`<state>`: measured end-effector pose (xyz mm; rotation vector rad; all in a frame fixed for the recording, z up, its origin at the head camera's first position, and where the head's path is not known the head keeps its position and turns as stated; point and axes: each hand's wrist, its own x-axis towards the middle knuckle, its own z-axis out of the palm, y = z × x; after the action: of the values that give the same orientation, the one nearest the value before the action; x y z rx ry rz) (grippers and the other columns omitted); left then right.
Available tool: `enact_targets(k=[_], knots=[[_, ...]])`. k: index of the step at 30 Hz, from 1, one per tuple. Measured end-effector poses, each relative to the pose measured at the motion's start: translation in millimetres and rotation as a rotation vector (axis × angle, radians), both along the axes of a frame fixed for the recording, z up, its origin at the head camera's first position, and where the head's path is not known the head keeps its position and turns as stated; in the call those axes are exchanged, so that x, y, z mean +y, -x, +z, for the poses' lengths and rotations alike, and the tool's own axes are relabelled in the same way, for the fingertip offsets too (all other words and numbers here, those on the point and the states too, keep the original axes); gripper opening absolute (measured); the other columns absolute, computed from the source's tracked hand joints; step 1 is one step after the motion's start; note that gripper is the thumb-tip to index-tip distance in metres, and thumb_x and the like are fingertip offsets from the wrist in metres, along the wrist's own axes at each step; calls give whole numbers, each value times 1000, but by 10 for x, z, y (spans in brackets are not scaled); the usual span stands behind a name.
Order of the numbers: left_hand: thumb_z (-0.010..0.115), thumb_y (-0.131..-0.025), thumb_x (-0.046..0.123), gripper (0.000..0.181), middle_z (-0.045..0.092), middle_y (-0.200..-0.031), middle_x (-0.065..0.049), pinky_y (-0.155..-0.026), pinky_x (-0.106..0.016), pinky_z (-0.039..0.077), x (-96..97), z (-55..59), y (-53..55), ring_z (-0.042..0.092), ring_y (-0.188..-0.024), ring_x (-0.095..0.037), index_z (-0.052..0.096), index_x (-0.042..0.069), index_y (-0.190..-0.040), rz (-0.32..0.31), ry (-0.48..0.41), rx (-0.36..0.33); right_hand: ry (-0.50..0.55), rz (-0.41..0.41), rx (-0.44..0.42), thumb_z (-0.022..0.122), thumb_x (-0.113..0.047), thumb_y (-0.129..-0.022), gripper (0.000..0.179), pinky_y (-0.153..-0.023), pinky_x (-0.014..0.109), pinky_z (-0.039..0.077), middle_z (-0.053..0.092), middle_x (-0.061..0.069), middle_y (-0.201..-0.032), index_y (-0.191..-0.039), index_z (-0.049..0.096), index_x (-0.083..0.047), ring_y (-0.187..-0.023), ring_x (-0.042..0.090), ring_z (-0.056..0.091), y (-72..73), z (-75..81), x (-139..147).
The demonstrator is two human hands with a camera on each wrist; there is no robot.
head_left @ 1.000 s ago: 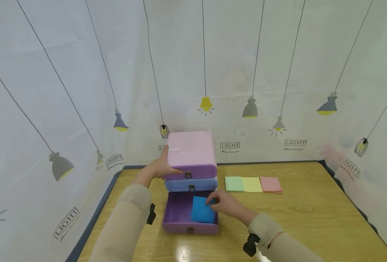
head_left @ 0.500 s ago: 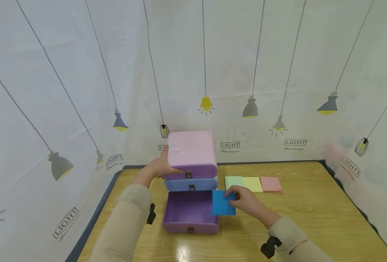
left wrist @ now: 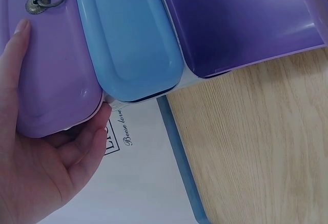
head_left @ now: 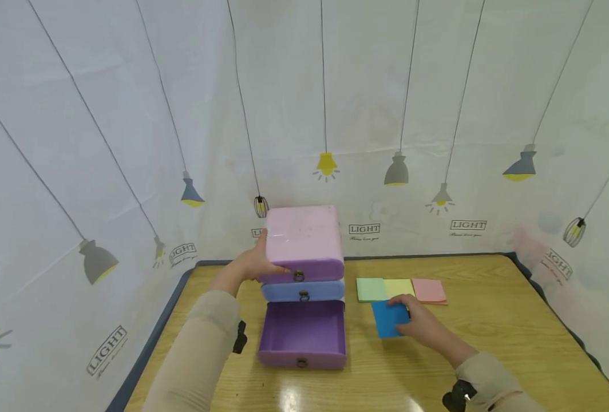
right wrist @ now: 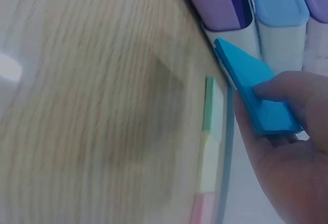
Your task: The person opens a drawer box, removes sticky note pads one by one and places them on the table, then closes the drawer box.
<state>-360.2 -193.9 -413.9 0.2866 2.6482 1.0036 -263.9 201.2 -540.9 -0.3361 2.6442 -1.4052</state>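
Observation:
A small three-drawer cabinet [head_left: 301, 233] with a pink top stands at the table's back. My left hand [head_left: 250, 265] grips its upper left side, thumb on the purple top drawer [left wrist: 59, 65] and fingers curled round the edge. The blue middle drawer [left wrist: 136, 44] is closed. The purple bottom drawer [head_left: 304, 329] is pulled out, and nothing lies in it. Right of the cabinet, my right hand [head_left: 423, 327] pinches a blue sticky note pad [right wrist: 248, 70] between thumb and fingers, raised over the table with a shadow below.
Green [head_left: 370, 289], yellow [head_left: 398, 287] and pink [head_left: 429, 290] sticky note pads lie side by side, just beyond the right hand. The wooden table [head_left: 495, 337] has a dark blue edge. A wall covering [head_left: 366, 114] printed with lamps surrounds it behind and at the sides.
My right hand has lifted the blue sticky note pad out of the bottom drawer and carried it right, in front of the other pads. The left hand has kept its grip on the cabinet.

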Motion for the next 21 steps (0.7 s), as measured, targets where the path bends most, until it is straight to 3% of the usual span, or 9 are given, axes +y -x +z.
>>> enact_targets(k=[5,12,17,21], knots=[[83,-74,41,135,33,-144,-33,-60,-38,54,16,6,-3,61,-84,-30,-24,17,-152,-6,-13,0,-59,-7,20,62,9,-83,44,-93,60,43,43,30,-134,-127,56,2,-126,55,37,-43,-80,225],[83,-75,38,133,37,-142,-32,-63,-43,55,37,11,-22,62,-80,-30,-22,17,-153,5,-21,10,-149,-62,10,58,10,-84,41,-94,62,41,40,39,-134,-125,57,10,-126,58,34,-83,-220,527],[84,-75,38,133,35,-143,-32,-63,-44,55,34,9,-21,61,-80,-30,-22,17,-153,4,-34,12,-197,-129,-66,58,8,-81,42,-95,59,40,39,41,-133,-123,59,11,-126,58,33,-63,-317,718],[84,-74,39,133,35,-143,-32,-65,-46,55,27,4,-17,61,-79,-30,-22,18,-153,4,-33,14,-233,-154,-106,68,3,-79,42,-95,60,40,41,42,-132,-120,60,11,-124,58,35,-48,-372,838]])
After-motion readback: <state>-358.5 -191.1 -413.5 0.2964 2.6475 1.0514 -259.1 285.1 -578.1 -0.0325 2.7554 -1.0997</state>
